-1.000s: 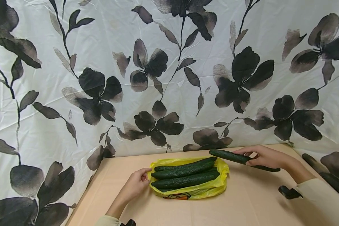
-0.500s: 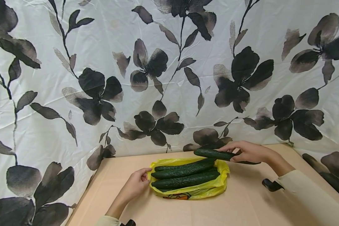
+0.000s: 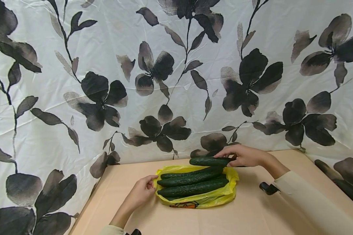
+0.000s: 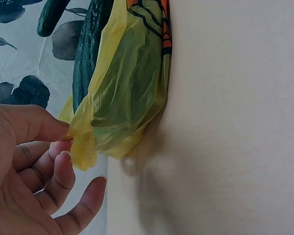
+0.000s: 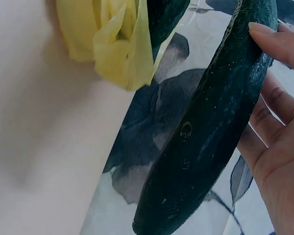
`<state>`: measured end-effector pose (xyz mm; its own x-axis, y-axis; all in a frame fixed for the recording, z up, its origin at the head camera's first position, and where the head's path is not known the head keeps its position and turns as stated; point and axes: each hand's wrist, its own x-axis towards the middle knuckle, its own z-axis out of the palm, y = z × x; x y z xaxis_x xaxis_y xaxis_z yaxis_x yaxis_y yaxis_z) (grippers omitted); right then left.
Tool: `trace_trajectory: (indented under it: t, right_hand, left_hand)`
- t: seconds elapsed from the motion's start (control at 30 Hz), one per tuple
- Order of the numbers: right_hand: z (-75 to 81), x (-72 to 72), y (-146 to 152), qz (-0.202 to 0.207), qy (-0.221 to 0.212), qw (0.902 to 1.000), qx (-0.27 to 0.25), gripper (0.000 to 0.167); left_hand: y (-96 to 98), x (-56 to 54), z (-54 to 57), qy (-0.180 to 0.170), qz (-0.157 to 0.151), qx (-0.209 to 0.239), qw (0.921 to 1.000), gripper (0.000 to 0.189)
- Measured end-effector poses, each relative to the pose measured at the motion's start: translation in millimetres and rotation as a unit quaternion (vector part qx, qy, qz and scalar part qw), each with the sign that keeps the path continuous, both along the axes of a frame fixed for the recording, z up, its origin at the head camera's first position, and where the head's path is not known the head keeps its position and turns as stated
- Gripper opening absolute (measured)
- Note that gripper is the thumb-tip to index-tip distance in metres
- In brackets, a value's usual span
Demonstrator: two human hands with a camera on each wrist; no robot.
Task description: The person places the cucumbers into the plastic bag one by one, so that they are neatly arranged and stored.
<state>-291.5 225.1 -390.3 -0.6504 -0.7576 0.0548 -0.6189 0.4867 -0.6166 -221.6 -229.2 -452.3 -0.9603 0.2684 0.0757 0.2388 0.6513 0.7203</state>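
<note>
A yellow plastic bag (image 3: 206, 203) lies on the table with its mouth spread, several dark green cucumbers (image 3: 194, 188) inside. My left hand (image 3: 142, 190) pinches the bag's left edge between thumb and finger; in the left wrist view the other fingers (image 4: 63, 181) curl loosely below the thin yellow plastic (image 4: 132, 93). My right hand (image 3: 244, 156) grips another cucumber (image 3: 206, 161) by its middle, over the bag's far right rim. The right wrist view shows this cucumber (image 5: 201, 127) held between thumb and fingers, apart from the bag's crumpled end (image 5: 122, 58).
The light tan table (image 3: 253, 209) extends around the bag. A white cloth (image 3: 176, 98) with dark flower print hangs behind the table's far edge. Each wrist wears a small black device, such as the right wrist device (image 3: 268, 188).
My right hand has carried the cucumber leftward, from the right of the bag to over its far rim. The left hand stays at the bag's left edge.
</note>
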Motion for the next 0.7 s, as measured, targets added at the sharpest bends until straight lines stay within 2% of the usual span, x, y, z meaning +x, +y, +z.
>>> trace_trajectory:
  t: [0.4, 0.7]
  right_hand:
    - [3.5, -8.5, -37, 0.024, -0.005, 0.9997, 0.008, 0.049]
    - [-0.4, -18.2, -68, 0.046, 0.003, 0.9986, 0.025, 0.05]
  left_hand:
    - [-1.2, -0.3, -2.0, 0.002, -0.003, -0.001, 1.0, 0.047]
    - [-0.5, 0.0, -1.2, -0.002, -0.002, 0.001, 1.0, 0.047]
